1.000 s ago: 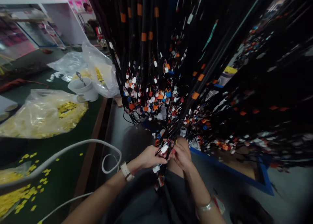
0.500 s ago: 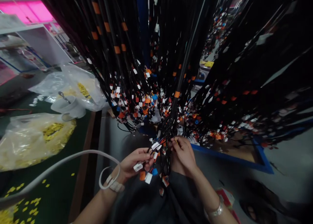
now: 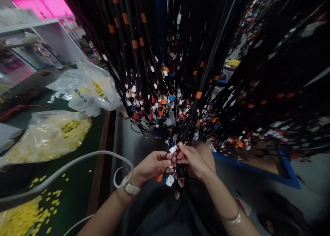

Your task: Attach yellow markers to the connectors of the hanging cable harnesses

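Note:
Between my two hands hangs the lower end of a black wire harness (image 3: 191, 121), with white, orange and blue connectors at its tips. My left hand (image 3: 154, 165) is closed around some of its thin wires. A white connector (image 3: 169, 180) and an orange connector (image 3: 159, 177) dangle just below those fingers. From the other side my right hand (image 3: 193, 158) pinches wires of the same bundle, its fingertips close to my left ones. A white connector (image 3: 173, 149) sits between the hands. Exactly which wires each hand grips is partly hidden.
Many black harnesses (image 3: 144, 57) hang in front over a blue-edged tray (image 3: 257, 174). On the green table (image 3: 77, 194) at left lie a bag of yellow pieces (image 3: 51, 136), loose yellow pieces (image 3: 23, 212) and a white cup (image 3: 86, 105). A grey cable (image 3: 85, 157) loops to my left wrist.
My right hand has moved down and inward, bringing its fingers near my left hand among the connectors. The view has shifted, so the surroundings sit further right.

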Motion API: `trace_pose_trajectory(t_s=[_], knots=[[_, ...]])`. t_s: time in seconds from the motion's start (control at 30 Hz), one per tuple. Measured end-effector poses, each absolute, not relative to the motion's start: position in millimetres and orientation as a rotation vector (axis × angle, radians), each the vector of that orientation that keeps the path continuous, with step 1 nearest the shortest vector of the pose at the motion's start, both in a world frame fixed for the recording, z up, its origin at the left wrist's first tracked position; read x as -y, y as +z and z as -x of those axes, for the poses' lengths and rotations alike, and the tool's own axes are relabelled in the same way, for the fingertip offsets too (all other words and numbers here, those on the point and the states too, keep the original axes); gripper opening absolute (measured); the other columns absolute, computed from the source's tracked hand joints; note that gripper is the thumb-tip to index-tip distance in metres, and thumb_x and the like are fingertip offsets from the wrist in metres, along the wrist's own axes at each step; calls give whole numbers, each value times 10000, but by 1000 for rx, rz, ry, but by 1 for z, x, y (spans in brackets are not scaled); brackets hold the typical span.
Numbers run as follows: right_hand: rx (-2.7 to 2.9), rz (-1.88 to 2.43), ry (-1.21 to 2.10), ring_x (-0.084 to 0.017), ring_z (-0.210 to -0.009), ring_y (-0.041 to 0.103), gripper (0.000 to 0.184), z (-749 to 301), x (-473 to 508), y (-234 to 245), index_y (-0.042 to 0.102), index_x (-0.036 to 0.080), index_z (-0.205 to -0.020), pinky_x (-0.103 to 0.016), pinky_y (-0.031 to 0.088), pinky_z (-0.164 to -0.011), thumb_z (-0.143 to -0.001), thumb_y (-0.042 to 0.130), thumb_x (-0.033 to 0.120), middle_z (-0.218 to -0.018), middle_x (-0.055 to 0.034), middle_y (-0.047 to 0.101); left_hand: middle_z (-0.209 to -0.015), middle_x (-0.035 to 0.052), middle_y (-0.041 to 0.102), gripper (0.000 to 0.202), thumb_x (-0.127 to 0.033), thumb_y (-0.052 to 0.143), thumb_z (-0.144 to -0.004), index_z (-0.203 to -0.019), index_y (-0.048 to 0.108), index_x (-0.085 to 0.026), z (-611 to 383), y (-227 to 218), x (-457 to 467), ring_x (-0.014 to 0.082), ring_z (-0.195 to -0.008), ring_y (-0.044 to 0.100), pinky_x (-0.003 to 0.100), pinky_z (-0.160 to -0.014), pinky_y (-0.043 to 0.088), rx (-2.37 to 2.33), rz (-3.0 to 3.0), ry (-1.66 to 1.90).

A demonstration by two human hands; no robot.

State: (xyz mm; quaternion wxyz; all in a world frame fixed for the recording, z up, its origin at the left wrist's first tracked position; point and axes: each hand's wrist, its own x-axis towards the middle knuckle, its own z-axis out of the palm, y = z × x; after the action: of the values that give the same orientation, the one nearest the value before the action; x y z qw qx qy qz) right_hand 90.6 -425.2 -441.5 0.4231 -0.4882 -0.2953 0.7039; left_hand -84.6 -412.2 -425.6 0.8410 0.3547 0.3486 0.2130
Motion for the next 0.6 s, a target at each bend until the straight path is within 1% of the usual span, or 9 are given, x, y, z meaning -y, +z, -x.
trace_pose_trajectory(t_s=[0.07,0.1,0.17,0.23,0.33,0.47,0.53,0.6], knots=[[755,1230,1738,-109,-580,607,419,-88,424,-443,629,146,-668,-225,507,-599,-735,630,559,-622,-17,626,-783,50,624,261,-276,766,-657,-797,671,-78,87,-429,410,89,-695,573,199,-685,472,-802,-845,464],[750,1220,1734,-113,-603,613,400,-87,423,-444,633,148,-680,-230,510,-619,-726,649,545,-641,-20,635,-757,46,618,271,-303,757,-668,-781,668,-74,89,-431,408,79,-668,564,185,-657,464,-829,-861,453],[705,1198,1766,-122,-620,618,362,-88,423,-446,633,153,-704,-244,518,-635,-709,683,512,-671,-28,652,-760,56,622,319,-363,733,-690,-806,662,-74,93,-433,404,82,-660,572,187,-635,466,-857,-830,422],[643,1185,1834,-127,-583,617,344,-90,423,-448,622,159,-729,-256,526,-599,-707,694,494,-670,-35,659,-792,74,632,356,-396,724,-692,-831,653,-76,96,-434,399,96,-681,594,204,-648,479,-866,-787,417],[591,1190,1897,-127,-501,600,334,-96,425,-449,610,173,-813,-249,518,-510,-721,685,485,-615,-20,641,-797,81,633,357,-395,731,-682,-799,639,-70,99,-435,395,105,-698,606,204,-653,482,-894,-807,454],[552,1162,1873,-95,-409,529,312,-104,430,-451,608,178,-900,-194,444,-407,-756,661,449,-525,30,561,-756,66,611,328,-373,715,-705,-774,630,-64,101,-438,393,86,-667,581,170,-596,465,-913,-862,493],[491,1100,1896,-77,-382,480,266,-107,432,-452,602,184,-879,-182,407,-387,-775,646,424,-495,52,511,-768,59,605,319,-369,717,-705,-787,614,-78,102,-440,392,95,-663,586,197,-602,493,-903,-805,477],[374,1001,1963,-63,-378,437,216,-110,433,-454,583,195,-827,-175,382,-386,-778,648,396,-482,69,465,-815,66,610,328,-387,710,-709,-808,593,-96,102,-443,392,121,-670,609,253,-610,530,-882,-721,436]])
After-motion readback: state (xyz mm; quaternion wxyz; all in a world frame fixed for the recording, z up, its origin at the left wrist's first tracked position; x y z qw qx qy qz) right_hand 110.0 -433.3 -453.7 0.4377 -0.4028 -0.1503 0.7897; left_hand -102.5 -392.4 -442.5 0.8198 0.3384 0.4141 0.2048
